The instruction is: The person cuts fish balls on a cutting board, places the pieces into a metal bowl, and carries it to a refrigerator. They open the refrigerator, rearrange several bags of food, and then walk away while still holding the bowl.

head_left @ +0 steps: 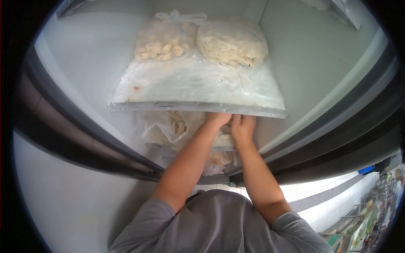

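Both hands reach into an upright freezer-like cabinet, just under the front edge of its upper shelf point(194, 106). My left hand point(219, 119) is bent at the wrist, its fingers hidden by the shelf edge. Beside it, close to touching, my right hand point(244, 127) points upward with its fingers partly showing and the tips hidden. Whether either holds something cannot be made out. Left of my hands, a clear plastic bag point(168, 126) with pale, strip-like pieces lies on the lower shelf. A pale flat piece point(226, 136) shows between my forearms.
On the frosted upper shelf stand a knotted bag of pale lumpy pieces point(162, 46) and a fuller bag of pale flat pieces point(232, 42). Lower down is another plastic bag point(219, 159). Dark door seals point(337, 143) flank the opening. Racks with food point(363, 223) stand at right.
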`<action>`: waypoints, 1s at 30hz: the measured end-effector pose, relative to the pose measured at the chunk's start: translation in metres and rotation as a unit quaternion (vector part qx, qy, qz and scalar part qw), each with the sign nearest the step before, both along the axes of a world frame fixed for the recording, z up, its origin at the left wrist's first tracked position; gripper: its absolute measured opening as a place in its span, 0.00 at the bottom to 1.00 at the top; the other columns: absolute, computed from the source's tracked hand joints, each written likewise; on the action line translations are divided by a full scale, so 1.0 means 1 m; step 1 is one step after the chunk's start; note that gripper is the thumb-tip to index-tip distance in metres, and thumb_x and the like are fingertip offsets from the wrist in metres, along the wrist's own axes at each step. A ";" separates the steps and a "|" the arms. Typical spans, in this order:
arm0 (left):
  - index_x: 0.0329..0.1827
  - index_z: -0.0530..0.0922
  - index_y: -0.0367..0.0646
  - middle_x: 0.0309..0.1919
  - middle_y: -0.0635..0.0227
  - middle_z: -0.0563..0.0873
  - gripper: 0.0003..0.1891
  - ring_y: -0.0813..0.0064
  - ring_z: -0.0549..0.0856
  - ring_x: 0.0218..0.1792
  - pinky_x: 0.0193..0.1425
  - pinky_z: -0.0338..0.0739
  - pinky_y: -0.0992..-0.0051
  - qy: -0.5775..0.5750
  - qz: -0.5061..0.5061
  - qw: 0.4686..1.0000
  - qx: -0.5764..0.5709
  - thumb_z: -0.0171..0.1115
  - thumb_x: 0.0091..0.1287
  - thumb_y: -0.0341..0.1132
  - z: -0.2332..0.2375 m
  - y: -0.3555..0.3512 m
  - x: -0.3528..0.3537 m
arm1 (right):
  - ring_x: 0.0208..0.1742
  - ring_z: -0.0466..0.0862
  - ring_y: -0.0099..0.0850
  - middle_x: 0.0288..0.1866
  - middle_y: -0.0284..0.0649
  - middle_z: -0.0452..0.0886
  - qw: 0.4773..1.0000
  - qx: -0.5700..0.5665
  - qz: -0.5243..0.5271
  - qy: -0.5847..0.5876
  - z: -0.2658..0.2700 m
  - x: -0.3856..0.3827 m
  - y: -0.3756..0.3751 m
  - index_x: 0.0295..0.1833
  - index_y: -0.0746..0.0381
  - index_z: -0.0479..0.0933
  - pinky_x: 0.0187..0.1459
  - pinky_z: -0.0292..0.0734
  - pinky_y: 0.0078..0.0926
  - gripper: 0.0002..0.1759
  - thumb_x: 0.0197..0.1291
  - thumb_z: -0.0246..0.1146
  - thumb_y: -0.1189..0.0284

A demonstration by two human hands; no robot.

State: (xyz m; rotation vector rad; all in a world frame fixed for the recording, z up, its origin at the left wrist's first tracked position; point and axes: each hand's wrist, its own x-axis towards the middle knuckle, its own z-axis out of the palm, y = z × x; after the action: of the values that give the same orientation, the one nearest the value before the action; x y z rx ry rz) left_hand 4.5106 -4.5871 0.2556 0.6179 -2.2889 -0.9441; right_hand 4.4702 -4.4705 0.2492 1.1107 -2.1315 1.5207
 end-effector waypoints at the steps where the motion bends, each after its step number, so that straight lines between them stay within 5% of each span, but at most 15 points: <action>1: 0.71 0.77 0.38 0.71 0.46 0.80 0.24 0.49 0.78 0.71 0.76 0.69 0.55 0.008 0.006 1.000 -0.019 0.54 0.80 0.44 0.001 0.000 0.001 | 0.58 0.84 0.62 0.54 0.62 0.87 0.998 -0.057 0.009 -0.005 0.003 0.001 0.000 0.56 0.72 0.82 0.63 0.76 0.52 0.18 0.73 0.58 0.68; 8: 0.71 0.77 0.38 0.70 0.45 0.80 0.23 0.48 0.78 0.70 0.76 0.70 0.55 -0.001 -0.055 0.998 -0.045 0.52 0.81 0.42 0.015 0.005 0.011 | 0.58 0.85 0.58 0.56 0.61 0.86 1.000 -0.014 -0.024 0.004 -0.009 -0.002 0.000 0.58 0.72 0.81 0.61 0.77 0.49 0.17 0.75 0.56 0.71; 11: 0.71 0.78 0.38 0.70 0.44 0.80 0.22 0.46 0.78 0.70 0.76 0.70 0.54 -0.027 -0.063 0.994 -0.085 0.53 0.80 0.41 -0.007 -0.005 0.004 | 0.57 0.84 0.57 0.57 0.58 0.84 0.994 -0.093 0.010 -0.063 -0.006 0.008 0.015 0.56 0.69 0.82 0.61 0.78 0.49 0.14 0.74 0.57 0.73; 14: 0.64 0.83 0.39 0.62 0.46 0.86 0.20 0.46 0.81 0.66 0.71 0.74 0.52 0.084 0.060 0.977 -0.188 0.56 0.76 0.39 -0.016 -0.007 0.013 | 0.57 0.83 0.55 0.57 0.54 0.83 0.989 -0.109 0.012 0.100 -0.014 0.034 0.059 0.52 0.66 0.82 0.60 0.78 0.47 0.11 0.67 0.63 0.75; 16: 0.65 0.82 0.38 0.63 0.45 0.85 0.20 0.44 0.81 0.67 0.72 0.73 0.53 -0.053 0.042 0.996 -0.055 0.55 0.77 0.39 0.002 -0.001 0.031 | 0.59 0.82 0.54 0.58 0.51 0.83 0.985 0.109 0.078 0.107 -0.027 0.044 0.079 0.49 0.64 0.82 0.62 0.77 0.47 0.13 0.57 0.68 0.77; 20: 0.67 0.80 0.35 0.68 0.42 0.81 0.21 0.45 0.79 0.69 0.75 0.70 0.53 -0.039 0.006 0.997 -0.059 0.52 0.79 0.37 0.006 0.011 0.036 | 0.58 0.81 0.54 0.55 0.49 0.83 0.976 0.141 0.047 0.162 -0.040 0.044 0.077 0.49 0.64 0.82 0.61 0.76 0.51 0.16 0.52 0.69 0.76; 30: 0.64 0.81 0.37 0.63 0.44 0.85 0.21 0.45 0.82 0.65 0.70 0.74 0.54 -0.076 -0.073 0.992 -0.064 0.54 0.79 0.43 0.019 0.015 0.031 | 0.51 0.81 0.53 0.47 0.49 0.83 0.960 0.207 0.112 0.151 -0.032 0.036 0.074 0.51 0.64 0.81 0.53 0.76 0.51 0.14 0.59 0.67 0.79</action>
State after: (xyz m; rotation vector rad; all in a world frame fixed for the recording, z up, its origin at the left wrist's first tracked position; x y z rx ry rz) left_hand 4.5414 -4.5722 0.2749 0.4882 -2.5357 -0.8323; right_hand 4.5058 -4.3968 0.2173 1.6537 -2.2138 0.9176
